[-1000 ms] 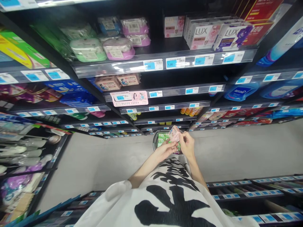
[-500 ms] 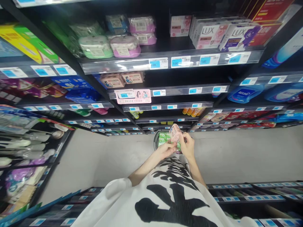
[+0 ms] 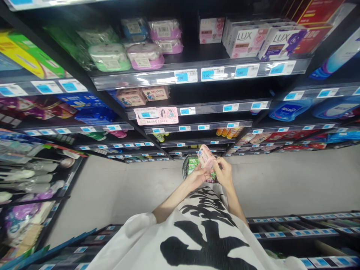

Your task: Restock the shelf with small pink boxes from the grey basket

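Between my two hands is a pink soap pack [image 3: 206, 156] with printed figures on it, tilted up in front of my body. My left hand [image 3: 199, 177] grips it from below and the left side, fingers curled around its lower end. The fingers of my right hand [image 3: 224, 171] pinch its right edge. Beneath the hands stands a dark basket [image 3: 184, 169] holding several green packs [image 3: 193, 163]; the hands and the pink pack hide part of it.
Ahead, a shelf [image 3: 135, 112] carries similar pink packs [image 3: 155, 92]. Above are LUX boxes [image 3: 247, 42] and wrapped soaps in pastel dishes [image 3: 145, 56]. Utensils [image 3: 33, 174] hang at left; blue bottles [image 3: 291, 110] stand at right. More shelving [image 3: 298, 234] runs behind me. Grey floor [image 3: 270, 183] lies between.
The pink pack has turned in my hands, showing more of its printed side and leaning left. My hands stay nearly in place. The view has shifted slightly.
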Motion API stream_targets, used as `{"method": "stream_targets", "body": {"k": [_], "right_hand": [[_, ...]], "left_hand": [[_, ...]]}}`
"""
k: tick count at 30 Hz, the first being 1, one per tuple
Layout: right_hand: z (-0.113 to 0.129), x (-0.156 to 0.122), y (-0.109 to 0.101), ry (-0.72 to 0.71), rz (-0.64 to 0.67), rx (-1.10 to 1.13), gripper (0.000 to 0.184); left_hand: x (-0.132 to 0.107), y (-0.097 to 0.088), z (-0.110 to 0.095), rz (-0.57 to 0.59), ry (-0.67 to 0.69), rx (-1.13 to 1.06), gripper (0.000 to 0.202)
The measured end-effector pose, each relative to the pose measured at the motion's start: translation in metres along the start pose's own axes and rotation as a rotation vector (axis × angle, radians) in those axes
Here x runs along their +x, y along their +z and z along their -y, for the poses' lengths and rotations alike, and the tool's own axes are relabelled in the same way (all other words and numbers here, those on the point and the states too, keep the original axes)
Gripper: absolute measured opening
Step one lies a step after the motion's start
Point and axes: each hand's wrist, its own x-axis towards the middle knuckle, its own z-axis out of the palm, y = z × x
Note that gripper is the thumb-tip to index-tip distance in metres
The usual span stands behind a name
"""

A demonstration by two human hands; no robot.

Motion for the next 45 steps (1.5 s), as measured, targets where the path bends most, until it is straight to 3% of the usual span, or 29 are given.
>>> {"method": "stream_targets", "body": {"k": [6,10,20,32,45], "right_hand": [[0.0,0.003,-0.001,-0.012,0.063,-0.078,0.038],[0.002,0.004,0.002,-0.022,0.093,-0.074,0.04],[-0.001,0.002,0.001,0.011,0.089,0.021,0.037],[-0.005,0.002,-0.006,0.062,0.008,0.062,0.043],[-0.021,-0.001,-0.01,0.104,0.007,0.073,0.043]], "left_hand": [[0.003,0.006,0.0,-0.092,0.033,-0.107,0.035],[0.006,0.011,0.002,-0.154,0.078,-0.124,0.033],[0.006,0.021,0.0,-0.16,0.12,-0.141,0.031],[0.002,0.022,0.001,-0.155,0.174,0.077,0.058],[-0.001,0.032,-0.003,-0.247,0.402,0.225,0.078]]}}
